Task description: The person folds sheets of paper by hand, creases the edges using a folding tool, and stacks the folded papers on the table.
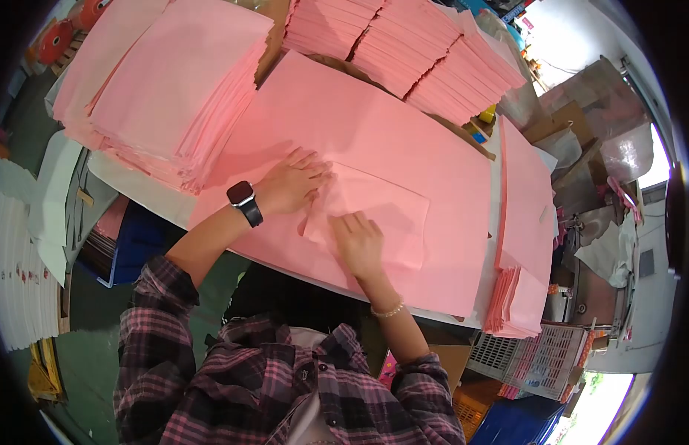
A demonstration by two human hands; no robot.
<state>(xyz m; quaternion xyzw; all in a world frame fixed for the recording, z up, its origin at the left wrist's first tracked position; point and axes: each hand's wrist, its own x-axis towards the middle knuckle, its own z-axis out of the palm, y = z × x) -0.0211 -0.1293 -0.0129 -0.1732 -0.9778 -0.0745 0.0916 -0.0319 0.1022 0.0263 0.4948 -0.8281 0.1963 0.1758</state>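
Note:
A pink folded paper piece, which looks like an envelope or pocket, lies on a large pink sheet spread over the table. My left hand wears a watch on its wrist. It lies open with fingers spread, its fingertips at the upper left corner of the folded piece. My right hand, with a beaded bracelet at the wrist, presses on the lower left part of that piece. Its fingers are slightly bent and apart, and the thumb is hidden. Neither hand appears to grip anything.
A tall stack of pink paper pieces stands at the left. More pink stacks line the far edge. Another pink pile is at the right edge. Plastic crates stand below right, and a blue bin below left.

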